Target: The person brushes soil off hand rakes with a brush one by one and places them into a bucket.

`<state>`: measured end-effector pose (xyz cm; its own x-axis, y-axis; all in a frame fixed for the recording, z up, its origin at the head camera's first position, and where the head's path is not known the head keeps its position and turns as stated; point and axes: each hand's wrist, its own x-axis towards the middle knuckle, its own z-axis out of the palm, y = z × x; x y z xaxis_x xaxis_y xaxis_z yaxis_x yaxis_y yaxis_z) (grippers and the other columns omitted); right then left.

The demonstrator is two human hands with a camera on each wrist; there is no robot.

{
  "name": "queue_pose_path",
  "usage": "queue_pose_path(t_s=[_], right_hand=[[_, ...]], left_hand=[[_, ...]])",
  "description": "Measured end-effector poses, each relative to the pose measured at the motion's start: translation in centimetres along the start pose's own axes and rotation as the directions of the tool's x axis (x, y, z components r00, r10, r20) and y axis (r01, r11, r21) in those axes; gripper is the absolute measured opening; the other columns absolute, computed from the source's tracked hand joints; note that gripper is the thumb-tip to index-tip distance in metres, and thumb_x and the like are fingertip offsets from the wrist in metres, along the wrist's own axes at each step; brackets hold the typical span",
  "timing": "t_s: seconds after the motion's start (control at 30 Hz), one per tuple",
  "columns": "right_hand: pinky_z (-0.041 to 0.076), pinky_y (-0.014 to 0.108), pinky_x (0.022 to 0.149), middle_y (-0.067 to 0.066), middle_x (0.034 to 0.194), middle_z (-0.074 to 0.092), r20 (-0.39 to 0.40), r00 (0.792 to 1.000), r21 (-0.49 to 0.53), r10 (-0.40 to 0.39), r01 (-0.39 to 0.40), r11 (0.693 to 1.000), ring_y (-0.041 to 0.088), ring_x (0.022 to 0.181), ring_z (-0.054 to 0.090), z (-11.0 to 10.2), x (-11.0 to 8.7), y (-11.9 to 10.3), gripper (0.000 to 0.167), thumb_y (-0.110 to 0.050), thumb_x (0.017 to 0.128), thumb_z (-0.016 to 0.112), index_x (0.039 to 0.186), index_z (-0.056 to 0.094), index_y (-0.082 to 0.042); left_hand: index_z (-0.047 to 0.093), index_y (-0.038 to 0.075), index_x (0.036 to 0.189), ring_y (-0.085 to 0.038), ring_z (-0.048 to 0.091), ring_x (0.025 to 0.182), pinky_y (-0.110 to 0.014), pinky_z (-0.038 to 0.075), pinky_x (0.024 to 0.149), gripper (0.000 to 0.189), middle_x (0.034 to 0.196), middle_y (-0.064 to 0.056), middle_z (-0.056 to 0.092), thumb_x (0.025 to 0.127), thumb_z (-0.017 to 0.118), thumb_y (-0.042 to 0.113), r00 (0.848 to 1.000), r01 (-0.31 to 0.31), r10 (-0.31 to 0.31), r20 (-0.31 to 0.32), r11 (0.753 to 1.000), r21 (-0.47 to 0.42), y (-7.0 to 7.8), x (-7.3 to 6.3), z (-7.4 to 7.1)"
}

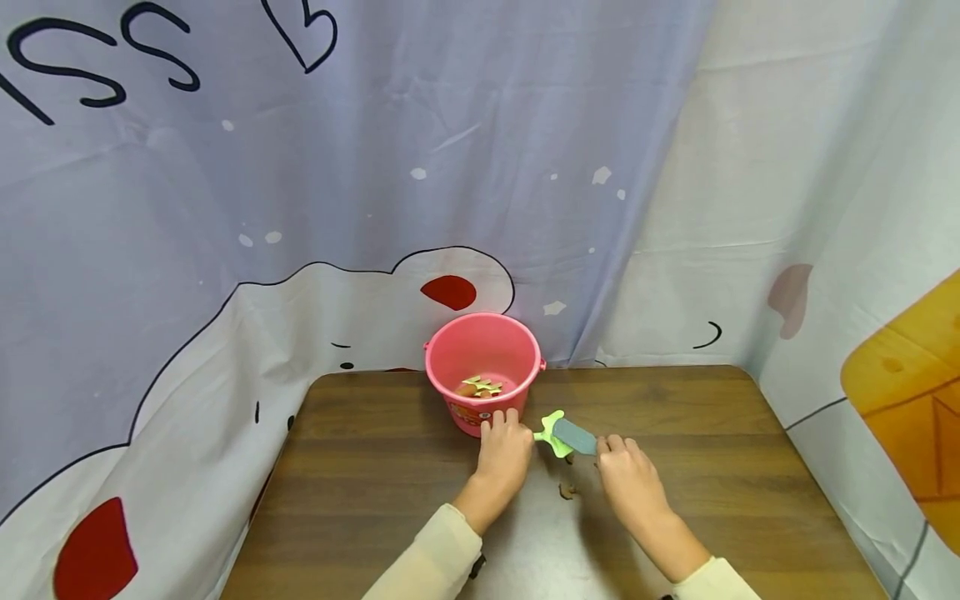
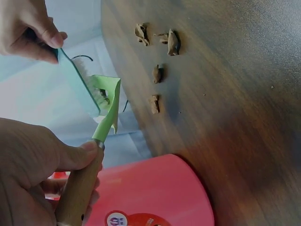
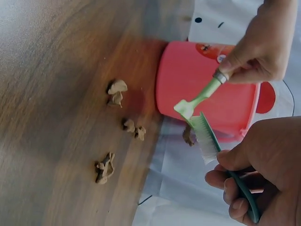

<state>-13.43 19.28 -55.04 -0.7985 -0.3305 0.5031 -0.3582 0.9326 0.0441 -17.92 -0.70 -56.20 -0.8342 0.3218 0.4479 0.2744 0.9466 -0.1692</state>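
Observation:
My left hand (image 1: 504, 454) grips the wooden handle (image 2: 81, 188) of a small light-green toy shovel (image 2: 112, 96) beside the pink bucket (image 1: 450, 354). In my right hand (image 1: 632, 482) is a teal-backed brush (image 3: 212, 134) with white bristles, fingers curled round its handle. The bristles meet the shovel's blade, both raised over the table. A brown dried-looking piece (image 3: 188, 135) shows at the blade's edge in the right wrist view. Several similar curled brown scraps (image 2: 173, 42) lie on the table below the tools. Inside the bucket are yellow-green strips (image 1: 483, 385) and brown bits.
The bucket stands near the back edge of the brown wooden table (image 1: 375, 483). Behind it hangs a printed cloth (image 1: 465, 200), reaching down to the table's far edge and along both sides.

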Motion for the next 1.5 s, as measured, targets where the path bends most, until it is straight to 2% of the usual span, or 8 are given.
queue_pose_path(t_s=[0.17, 0.33, 0.5, 0.57, 0.77, 0.9, 1.2, 1.5], right_hand=[[0.060, 0.039, 0.067, 0.016, 0.090, 0.069, 0.033, 0.999, 0.043, 0.036, -0.037, 0.998, 0.031, 0.075, 0.064, -0.7, 0.0, 0.4, 0.037, -0.002, 0.073, 0.089, 0.105, 0.073, 0.009], [0.060, 0.038, 0.068, 0.018, 0.092, 0.070, 0.058, 0.998, 0.049, 0.038, -0.041, 0.998, 0.033, 0.077, 0.065, -1.0, -0.5, 1.8, 0.028, 0.008, 0.077, 0.081, 0.104, 0.072, 0.010], [0.061, 0.041, 0.072, 0.020, 0.095, 0.071, 0.119, 0.987, 0.111, 0.110, -0.124, 0.986, 0.035, 0.081, 0.068, -1.3, -1.0, 3.6, 0.028, 0.007, 0.079, 0.081, 0.105, 0.071, 0.011], [0.061, 0.041, 0.072, 0.021, 0.094, 0.071, 0.107, 0.990, 0.140, 0.096, -0.110, 0.984, 0.035, 0.080, 0.069, -1.2, -0.9, 3.8, 0.029, 0.005, 0.081, 0.080, 0.107, 0.070, 0.012], [0.059, 0.035, 0.067, 0.017, 0.085, 0.068, -0.013, 1.000, 0.174, -0.008, 0.010, 0.985, 0.028, 0.073, 0.065, -0.8, 0.0, 2.7, 0.032, 0.003, 0.079, 0.083, 0.107, 0.071, 0.012], [0.059, 0.036, 0.070, 0.017, 0.088, 0.069, -0.034, 0.999, 0.153, -0.031, 0.036, 0.988, 0.030, 0.076, 0.065, -0.5, 0.5, 1.7, 0.034, 0.002, 0.077, 0.085, 0.107, 0.071, 0.011], [0.057, 0.034, 0.058, 0.011, 0.083, 0.065, 0.100, 0.995, 0.087, 0.007, -0.016, 0.996, 0.026, 0.070, 0.061, -0.6, 1.3, 0.1, 0.024, 0.000, 0.079, 0.084, 0.098, 0.072, 0.005], [0.055, 0.035, 0.054, 0.009, 0.078, 0.061, 0.171, 0.985, 0.107, 0.023, -0.042, 0.993, 0.025, 0.064, 0.059, -1.1, 1.4, -0.2, 0.012, 0.001, 0.083, 0.079, 0.091, 0.070, 0.004]], left_hand=[[0.081, 0.010, 0.080, -0.023, 0.056, 0.081, -0.036, 0.039, 0.064, 0.013, 0.085, -0.003, 0.059, 0.088, 0.070, 0.012, 1.000, 0.007, -0.007, 0.003, 1.000, 0.008, -0.3, -0.1, 0.0], [0.080, 0.009, 0.079, -0.023, 0.056, 0.081, -0.036, 0.040, 0.063, 0.013, 0.084, -0.004, 0.060, 0.087, 0.070, 0.011, 1.000, 0.025, -0.025, 0.004, 1.000, 0.007, -1.0, -0.3, -0.1], [0.078, 0.007, 0.076, -0.024, 0.057, 0.079, -0.037, 0.040, 0.062, 0.011, 0.082, -0.004, 0.060, 0.085, 0.073, 0.010, 0.998, 0.040, -0.039, -0.039, 0.999, 0.023, -1.8, -0.5, 0.0], [0.078, 0.007, 0.076, -0.024, 0.057, 0.079, -0.036, 0.039, 0.062, 0.011, 0.082, -0.004, 0.060, 0.085, 0.072, 0.010, 0.998, 0.028, -0.027, -0.052, 0.999, 0.023, -1.9, -0.5, -0.1], [0.079, 0.008, 0.080, -0.023, 0.056, 0.078, -0.036, 0.039, 0.062, 0.014, 0.082, -0.004, 0.059, 0.088, 0.068, 0.011, 0.999, 0.015, -0.014, -0.047, 0.999, 0.029, -1.8, -0.5, -0.3], [0.079, 0.007, 0.080, -0.023, 0.057, 0.078, -0.036, 0.040, 0.062, 0.013, 0.083, -0.004, 0.060, 0.088, 0.069, 0.010, 0.998, 0.010, -0.008, -0.061, 1.000, 0.029, -1.6, -0.3, -0.5], [0.078, 0.008, 0.077, -0.022, 0.055, 0.076, -0.033, 0.036, 0.062, 0.013, 0.081, -0.003, 0.058, 0.085, 0.070, 0.013, 0.990, -0.002, 0.011, -0.137, 0.998, 0.066, -0.9, -0.2, -0.4], [0.079, 0.007, 0.078, -0.023, 0.054, 0.076, -0.035, 0.036, 0.063, 0.012, 0.080, -0.004, 0.056, 0.085, 0.070, 0.011, 0.990, 0.003, 0.006, -0.138, 0.998, 0.063, -0.3, -0.3, -0.1]])
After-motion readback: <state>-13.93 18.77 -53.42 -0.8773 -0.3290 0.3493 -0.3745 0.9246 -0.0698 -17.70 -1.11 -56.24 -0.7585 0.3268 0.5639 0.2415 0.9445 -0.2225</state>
